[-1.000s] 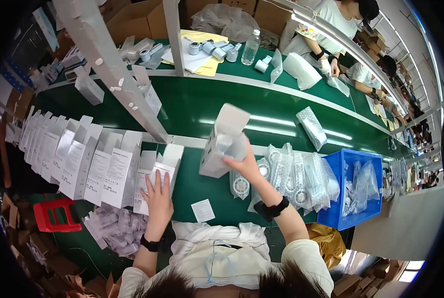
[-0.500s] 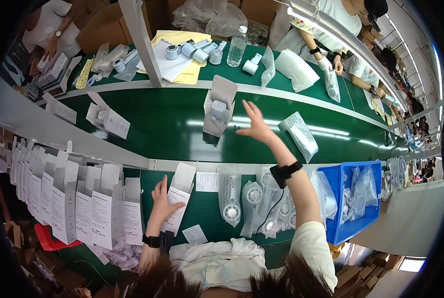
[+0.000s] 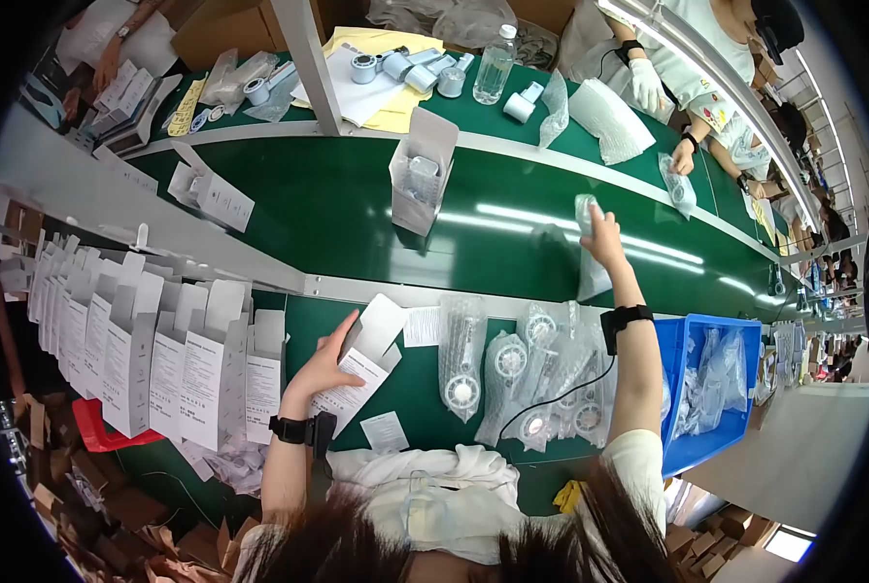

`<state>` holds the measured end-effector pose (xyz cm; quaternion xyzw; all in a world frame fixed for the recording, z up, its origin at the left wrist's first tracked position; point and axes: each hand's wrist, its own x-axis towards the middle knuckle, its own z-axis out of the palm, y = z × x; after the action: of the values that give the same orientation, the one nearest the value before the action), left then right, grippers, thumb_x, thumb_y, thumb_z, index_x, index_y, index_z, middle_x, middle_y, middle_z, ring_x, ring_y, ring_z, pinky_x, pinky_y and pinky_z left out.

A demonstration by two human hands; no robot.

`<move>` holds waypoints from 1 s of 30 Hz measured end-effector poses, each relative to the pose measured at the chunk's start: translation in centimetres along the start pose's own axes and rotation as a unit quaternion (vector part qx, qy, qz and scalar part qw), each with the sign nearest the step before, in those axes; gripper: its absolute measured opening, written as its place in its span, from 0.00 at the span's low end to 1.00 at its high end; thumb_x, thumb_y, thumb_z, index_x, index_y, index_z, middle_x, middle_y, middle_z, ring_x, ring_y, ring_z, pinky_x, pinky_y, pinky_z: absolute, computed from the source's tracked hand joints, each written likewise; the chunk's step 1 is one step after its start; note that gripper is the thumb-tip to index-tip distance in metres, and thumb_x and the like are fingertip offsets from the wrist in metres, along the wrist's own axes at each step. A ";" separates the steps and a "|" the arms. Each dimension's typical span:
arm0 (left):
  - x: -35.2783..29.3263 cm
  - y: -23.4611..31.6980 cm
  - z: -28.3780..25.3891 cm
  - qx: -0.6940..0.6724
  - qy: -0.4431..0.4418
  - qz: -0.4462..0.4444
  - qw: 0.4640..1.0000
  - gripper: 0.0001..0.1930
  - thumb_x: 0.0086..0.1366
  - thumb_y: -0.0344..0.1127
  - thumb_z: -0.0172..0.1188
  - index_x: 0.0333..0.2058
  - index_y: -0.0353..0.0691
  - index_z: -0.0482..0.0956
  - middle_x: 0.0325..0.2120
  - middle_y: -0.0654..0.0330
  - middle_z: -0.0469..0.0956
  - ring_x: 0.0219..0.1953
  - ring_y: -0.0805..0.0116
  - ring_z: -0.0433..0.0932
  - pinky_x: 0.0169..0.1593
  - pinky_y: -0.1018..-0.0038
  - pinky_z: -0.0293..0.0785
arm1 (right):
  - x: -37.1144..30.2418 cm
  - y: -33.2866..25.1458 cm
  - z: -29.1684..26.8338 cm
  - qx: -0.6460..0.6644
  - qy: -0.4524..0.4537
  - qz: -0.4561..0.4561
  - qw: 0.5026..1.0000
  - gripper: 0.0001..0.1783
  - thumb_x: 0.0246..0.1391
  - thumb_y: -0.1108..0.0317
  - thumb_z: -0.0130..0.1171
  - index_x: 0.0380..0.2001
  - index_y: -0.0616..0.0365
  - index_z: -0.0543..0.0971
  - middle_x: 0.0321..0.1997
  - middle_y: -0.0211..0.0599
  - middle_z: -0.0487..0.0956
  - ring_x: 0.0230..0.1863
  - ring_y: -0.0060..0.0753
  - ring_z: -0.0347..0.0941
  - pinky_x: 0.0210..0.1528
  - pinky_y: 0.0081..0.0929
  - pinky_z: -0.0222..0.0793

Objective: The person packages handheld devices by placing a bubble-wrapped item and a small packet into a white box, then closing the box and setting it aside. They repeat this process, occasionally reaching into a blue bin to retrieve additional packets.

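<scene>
My left hand [image 3: 325, 371] grips an open white carton [image 3: 368, 358], thumb across its printed front and fingers along its left side. The carton leans right, its top flap raised. Out on the green belt, my right hand [image 3: 603, 239] is closed around the upper part of a bubble-wrapped package [image 3: 594, 280]; the fingers partly cover it, and its contents cannot be made out. Nearer to me lie several bubble-wrapped white devices with round heads [image 3: 461, 391]. A printed leaflet [image 3: 422, 327] rests beside the carton and another folded sheet [image 3: 384, 431] lies below it.
Several open white cartons [image 3: 211, 374] stand in a row at left. Filled cartons [image 3: 418, 194] sit on the belt [image 3: 337, 223]. A blue bin [image 3: 675, 394] of plastic bags stands at right. Across the belt are a water bottle [image 3: 494, 70], loose devices and co-workers' hands.
My right hand has moved right from beside the belt carton onto the bubble-wrapped package. My left hand has closed more on its carton, now tilted further right. The view has shifted slightly.
</scene>
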<state>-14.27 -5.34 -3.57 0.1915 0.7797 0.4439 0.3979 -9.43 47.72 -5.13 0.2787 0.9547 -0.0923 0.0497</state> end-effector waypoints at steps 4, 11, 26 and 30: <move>-1.9 4.1 -0.3 0.078 0.043 0.087 0.992 0.51 0.31 0.27 0.69 0.58 0.53 0.53 0.53 0.52 0.57 0.55 0.49 0.57 0.56 0.65 0.58 | -5.7 -4.2 -6.5 0.544 0.078 -0.067 0.833 0.32 0.42 0.78 0.55 0.53 0.56 0.58 0.48 0.41 0.66 0.48 0.42 0.66 0.48 0.34 0.64; -3.3 5.0 3.5 0.119 0.130 0.196 0.965 0.42 0.33 0.26 0.69 0.51 0.48 0.60 0.54 0.50 0.53 0.55 0.47 0.57 0.55 0.65 0.61 | -22.0 -18.1 -9.6 0.848 0.130 0.030 0.514 0.29 0.48 0.75 0.49 0.55 0.56 0.56 0.52 0.39 0.65 0.53 0.38 0.63 0.54 0.36 0.62; -1.9 0.0 10.2 0.057 0.283 0.346 0.893 0.39 0.37 0.24 0.70 0.42 0.45 0.49 0.55 0.41 0.54 0.54 0.47 0.61 0.54 0.60 0.61 | -27.7 -23.5 -0.7 0.284 0.323 -0.233 0.872 0.31 0.41 0.62 0.63 0.50 0.57 0.67 0.54 0.50 0.60 0.56 0.46 0.58 0.55 0.41 0.55; -0.9 -1.6 11.1 0.009 0.306 0.399 0.864 0.41 0.36 0.24 0.71 0.43 0.45 0.48 0.56 0.42 0.50 0.54 0.50 0.60 0.54 0.62 0.60 | -29.4 -18.5 -3.6 0.254 0.253 -0.322 0.877 0.24 0.38 0.63 0.64 0.43 0.52 0.74 0.51 0.44 0.65 0.53 0.48 0.61 0.53 0.44 0.57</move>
<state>-4.85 -0.75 -7.74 0.3441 0.7232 0.5942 -0.0739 5.13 17.80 5.43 -0.0268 0.9156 -0.2684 -0.2984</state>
